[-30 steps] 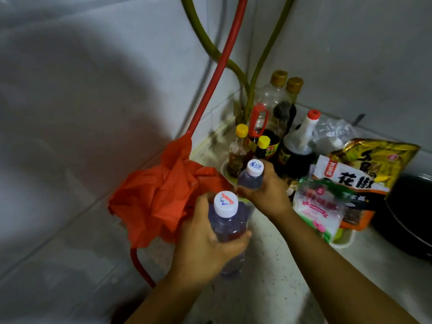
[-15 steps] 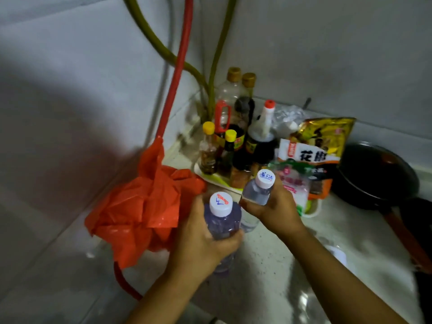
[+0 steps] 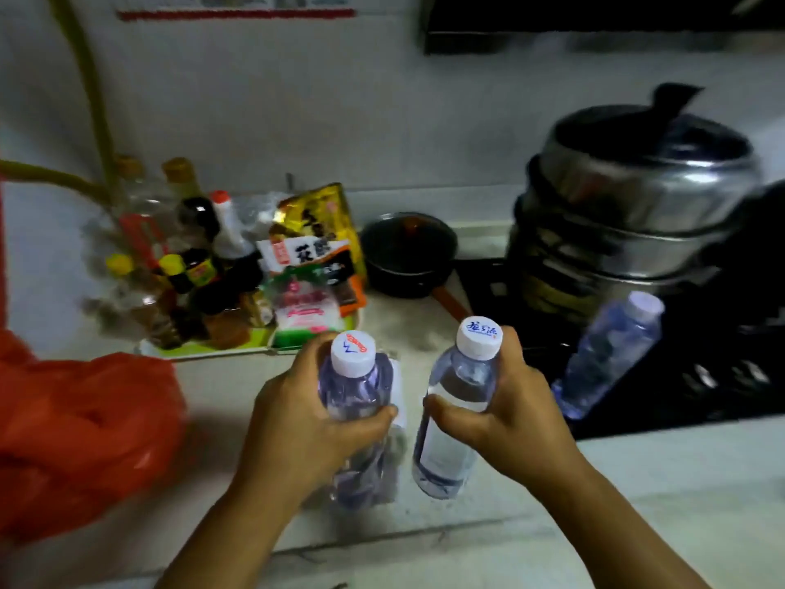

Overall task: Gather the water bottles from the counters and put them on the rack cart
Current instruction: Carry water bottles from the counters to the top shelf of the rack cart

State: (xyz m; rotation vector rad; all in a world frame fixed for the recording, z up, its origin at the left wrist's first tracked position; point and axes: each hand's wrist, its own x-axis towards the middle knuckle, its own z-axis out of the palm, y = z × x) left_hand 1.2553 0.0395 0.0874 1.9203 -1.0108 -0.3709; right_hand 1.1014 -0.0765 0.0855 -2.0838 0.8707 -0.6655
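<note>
My left hand (image 3: 306,423) grips a purple-tinted water bottle (image 3: 357,384) with a white cap, held upright over the pale counter. Beside it, my right hand (image 3: 505,414) holds a clear water bottle (image 3: 458,401) with a white cap and a label, also upright. The two bottles are close together but apart. A third water bottle (image 3: 607,354) with a white cap stands tilted on the black stove at the right, untouched. No rack cart is in view.
A tray of sauce bottles (image 3: 191,265) and seasoning packets (image 3: 314,257) sits at the back left. A red plastic bag (image 3: 80,435) lies at the left. A small black pan (image 3: 408,252) and a steel steamer pot (image 3: 637,206) stand on the stove (image 3: 701,393).
The view has swung right, bringing the stove, the pot and a third bottle into sight. Both hands, each with its bottle, have drawn away from the sauce tray and spread slightly apart.
</note>
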